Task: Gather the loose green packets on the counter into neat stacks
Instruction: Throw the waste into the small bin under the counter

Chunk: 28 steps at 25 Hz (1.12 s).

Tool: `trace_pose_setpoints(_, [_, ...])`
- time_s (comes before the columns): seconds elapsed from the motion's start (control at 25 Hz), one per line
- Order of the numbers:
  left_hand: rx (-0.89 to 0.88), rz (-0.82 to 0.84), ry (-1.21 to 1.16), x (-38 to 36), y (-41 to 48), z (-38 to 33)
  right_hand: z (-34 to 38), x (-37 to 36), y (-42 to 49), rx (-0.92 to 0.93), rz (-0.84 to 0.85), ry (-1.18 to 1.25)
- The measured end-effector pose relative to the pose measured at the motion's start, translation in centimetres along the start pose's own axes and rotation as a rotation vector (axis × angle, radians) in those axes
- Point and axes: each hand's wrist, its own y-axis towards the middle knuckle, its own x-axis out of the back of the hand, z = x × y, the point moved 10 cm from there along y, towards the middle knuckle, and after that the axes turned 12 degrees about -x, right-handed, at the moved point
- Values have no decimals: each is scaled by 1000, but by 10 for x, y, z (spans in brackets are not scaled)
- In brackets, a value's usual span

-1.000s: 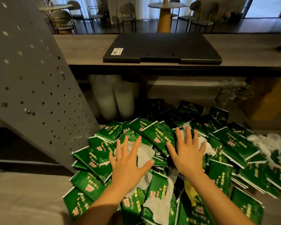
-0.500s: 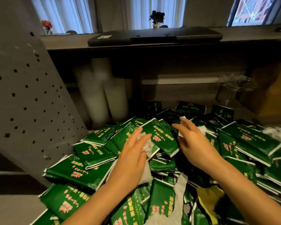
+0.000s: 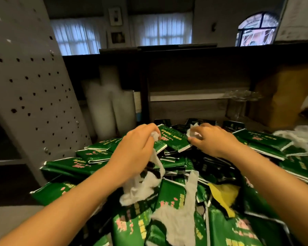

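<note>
The left hand, fingers curled, pinches a crumpled white strip that hangs below them. The right hand curls its fingers round a white scrap. Between the fingertips lies a green packet atop the loose heap of packets; its pink print is too blurred to read. Left of the fingers stands a perforated grey panel, with bare grey counter below.

Green packets bury the tabletop, bare only at near left. A perforated grey panel leans in at left. Blurred white columns, a clear glass and a brown bag wall the back beneath a dark shelf. Air above the heap is open except mid-heap, where the left grip pinches a white scrap, the right grip a white wad.
</note>
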Motion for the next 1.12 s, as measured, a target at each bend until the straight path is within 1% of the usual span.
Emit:
trace_pose_setpoints(0.12, [93,51,3,3,-9,-3,9,9,-12,76,-62,55])
trace_pose_setpoints(0.2, [142,151,-19,0,-17,-9,11,17,-19,94,-99,86])
trace_pose_setpoints(0.28, [119,258,21,0,-25,-21,12,27,-27,93,-140,81])
trace_pose_setpoints(0.32, [83,272,62,4,-27,-27,12,33,-31,87,-166,91])
trace_pose_setpoints(0.4, [9,210,128,18,-28,-38,10,49,-41,75,-241,145])
trace_pose_setpoints(0.48, [-20,109,144,36,-30,-49,14,63,-53,84,-303,213])
trace_pose_setpoints(0.6, [-23,16,47,55,-38,-56,30,80,-79,154,-334,341])
trace_pose_setpoints(0.68, [5,-10,-55,66,-50,-57,47,88,-102,236,-332,400])
trace_pose_setpoints(0.8, [16,-24,-35,87,-79,-59,77,91,-141,366,-265,487])
trace_pose_setpoints(0.88, [32,-36,-79,102,-105,-59,103,86,-166,451,-195,519])
trace_pose_setpoints(1.04, [74,-38,53,131,-164,-50,159,65,-219,597,-116,505])
trace_pose_setpoints(1.12, [158,6,99,142,-201,-41,189,52,-247,673,-67,488])
